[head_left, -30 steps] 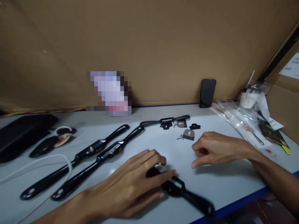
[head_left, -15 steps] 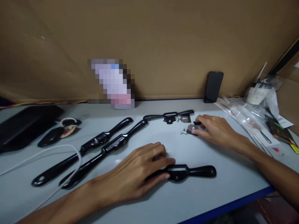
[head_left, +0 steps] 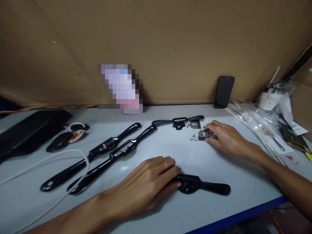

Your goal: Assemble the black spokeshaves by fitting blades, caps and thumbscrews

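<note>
My left hand (head_left: 156, 183) is wrapped around one handle of a black spokeshave body (head_left: 188, 183). It lies near the front of the table, its other handle pointing right. My right hand (head_left: 225, 136) reaches to small parts farther back. Its thumb and fingertips close about a flat, slotted spokeshave blade (head_left: 202, 135); the fingers hide part of it. Left of this blade are small silvery screws (head_left: 193, 137). Behind lie another slotted blade (head_left: 195, 124), a black cap piece (head_left: 178, 125) and a second spokeshave body (head_left: 176, 121).
Two more black spokeshaves (head_left: 123, 149) lie at left, crossed by a white cable (head_left: 86, 165). A black case (head_left: 31, 130) and a key fob (head_left: 59, 141) are behind. A phone (head_left: 224, 92) leans on the cardboard wall. Plastic packets (head_left: 260, 126) and a cup (head_left: 270, 100) are right.
My left hand has turned the spokeshave body, so its long slot no longer shows. My right thumb and fingers have shifted right along the blade. The view has moved slightly.
</note>
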The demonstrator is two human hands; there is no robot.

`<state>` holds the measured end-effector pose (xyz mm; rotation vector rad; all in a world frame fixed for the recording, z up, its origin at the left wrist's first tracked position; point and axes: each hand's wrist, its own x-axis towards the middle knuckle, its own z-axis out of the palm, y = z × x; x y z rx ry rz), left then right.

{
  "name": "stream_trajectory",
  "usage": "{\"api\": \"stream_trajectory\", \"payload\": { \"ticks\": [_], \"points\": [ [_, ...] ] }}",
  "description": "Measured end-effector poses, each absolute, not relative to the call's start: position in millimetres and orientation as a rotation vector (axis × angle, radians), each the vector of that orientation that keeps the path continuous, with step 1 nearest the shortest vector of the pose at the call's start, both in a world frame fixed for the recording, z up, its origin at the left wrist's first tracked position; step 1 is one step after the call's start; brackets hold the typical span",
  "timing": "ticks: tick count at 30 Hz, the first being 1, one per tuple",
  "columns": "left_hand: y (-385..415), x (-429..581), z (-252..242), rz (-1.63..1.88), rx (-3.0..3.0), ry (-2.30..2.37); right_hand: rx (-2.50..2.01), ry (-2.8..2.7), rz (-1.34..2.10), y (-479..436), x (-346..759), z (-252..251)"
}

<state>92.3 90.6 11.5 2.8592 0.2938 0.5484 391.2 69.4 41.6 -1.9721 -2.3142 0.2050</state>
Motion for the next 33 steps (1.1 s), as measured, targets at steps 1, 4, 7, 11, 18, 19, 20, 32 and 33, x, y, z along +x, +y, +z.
{"api": "stream_trajectory", "payload": {
  "ticks": [1, 4, 7, 11, 18, 19, 20, 32, 33],
  "points": [
    [91, 92, 11, 0.544, 2.857, 0.306, -1.973, -2.308, 0.217, 70, 392, 41],
    [92, 92, 10, 0.521, 2.834, 0.328, -1.973, -2.257, 0.285, 72, 395, 40],
    [91, 92, 9, 0.513, 2.83, 0.336, -1.996, -2.163, 0.405, 74, 398, 42],
    [90, 93, 9, 0.519, 2.834, 0.339, -1.872, -2.191, 0.53, 73, 400, 48],
    [90, 93, 6, 0.551, 2.79, 0.362, -1.589, -1.83, 0.996, 66, 382, 66],
    [90, 93, 6, 0.548, 2.788, 0.362, -1.538, -1.723, 1.076, 66, 378, 66],
    [91, 93, 6, 0.541, 2.787, 0.366, -1.502, -1.63, 1.14, 66, 373, 64],
    [88, 94, 4, 0.564, 2.858, 0.452, -1.458, -1.464, 1.289, 61, 339, 32],
    [88, 94, 4, 0.553, 2.862, 0.453, -1.463, -1.471, 1.267, 61, 340, 34]
  ]
}}
